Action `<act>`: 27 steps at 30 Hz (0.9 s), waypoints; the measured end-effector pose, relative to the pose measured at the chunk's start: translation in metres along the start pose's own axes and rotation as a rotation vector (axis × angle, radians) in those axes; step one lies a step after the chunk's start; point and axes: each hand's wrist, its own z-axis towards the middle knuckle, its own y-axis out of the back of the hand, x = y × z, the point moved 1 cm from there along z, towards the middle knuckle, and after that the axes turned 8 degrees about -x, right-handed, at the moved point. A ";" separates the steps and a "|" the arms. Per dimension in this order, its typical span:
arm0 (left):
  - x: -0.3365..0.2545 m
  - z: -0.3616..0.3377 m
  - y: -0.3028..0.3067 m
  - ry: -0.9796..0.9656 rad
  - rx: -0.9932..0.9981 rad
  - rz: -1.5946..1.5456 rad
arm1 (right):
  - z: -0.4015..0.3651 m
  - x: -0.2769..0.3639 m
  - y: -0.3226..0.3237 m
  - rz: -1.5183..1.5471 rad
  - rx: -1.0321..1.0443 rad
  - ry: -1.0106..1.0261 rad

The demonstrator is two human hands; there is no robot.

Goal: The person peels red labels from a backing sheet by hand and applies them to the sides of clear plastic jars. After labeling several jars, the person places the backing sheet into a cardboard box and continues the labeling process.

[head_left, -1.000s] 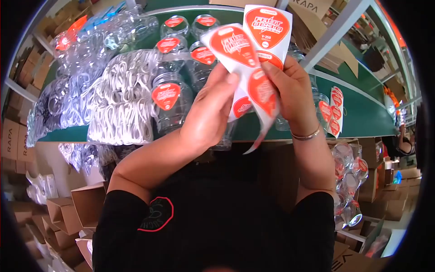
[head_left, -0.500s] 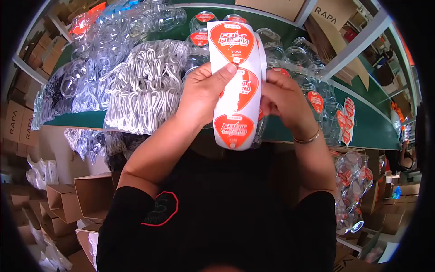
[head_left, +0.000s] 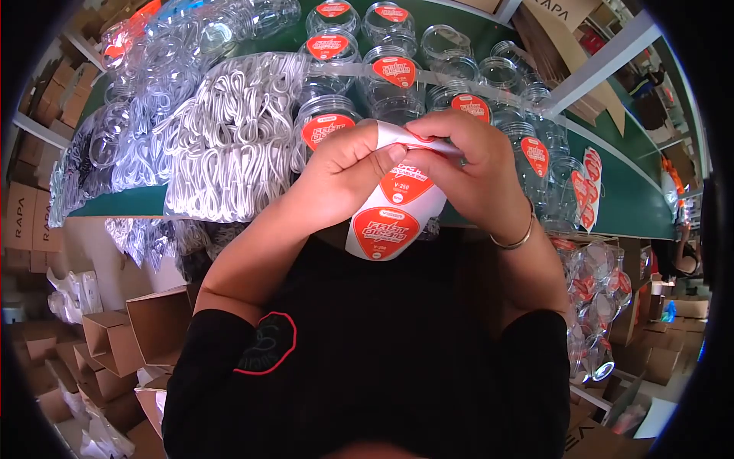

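Observation:
A strip of red-and-white printed stickers hangs in front of my chest, its lower end curving toward me. My left hand grips its left edge, thumb on the front and fingers behind. From the other side my right hand pinches the upper end between thumb and forefinger, where the white backing is bent over and a bit of red shows. Both thumbs are close together there. Just behind the hands stand clear plastic jars with red stickers, one jar right beyond my left hand.
Bundles of white cables in clear bags lie on the green table at left. More clear jars stand at back right, near a metal post. A sticker sheet rests at the right edge. Open cardboard boxes stand lower left.
The sticker strip has come down and its top has been bent over. My right hand has moved from behind the strip to pinch its upper end; my left hand has lowered slightly.

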 end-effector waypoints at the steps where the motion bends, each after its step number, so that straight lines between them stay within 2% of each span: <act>1: 0.000 0.000 0.000 -0.042 0.009 0.045 | 0.000 -0.001 0.000 0.058 0.027 -0.060; 4: 0.000 0.001 0.002 -0.127 0.031 0.135 | 0.000 -0.007 0.001 0.171 0.076 -0.180; 8: 0.004 0.004 0.007 -0.235 0.060 0.380 | -0.002 -0.018 -0.009 0.441 -0.055 -0.228; 9: 0.004 0.004 0.006 -0.232 0.060 0.380 | -0.002 -0.019 -0.008 0.441 -0.054 -0.231; 13: 0.000 0.005 0.002 -0.169 0.071 0.320 | -0.004 -0.023 0.000 0.588 0.021 -0.490; 14: 0.000 0.005 0.001 -0.168 0.074 0.321 | -0.004 -0.022 0.000 0.589 0.017 -0.491; 18: 0.000 0.006 -0.001 -0.027 0.067 0.241 | -0.005 -0.015 0.003 0.151 0.096 -0.239; 24: 0.008 0.006 -0.001 -0.023 0.080 0.342 | -0.009 -0.024 0.004 0.362 0.021 -0.410; 27: 0.006 0.005 -0.004 0.015 0.073 0.244 | -0.008 -0.023 0.005 0.450 0.063 -0.439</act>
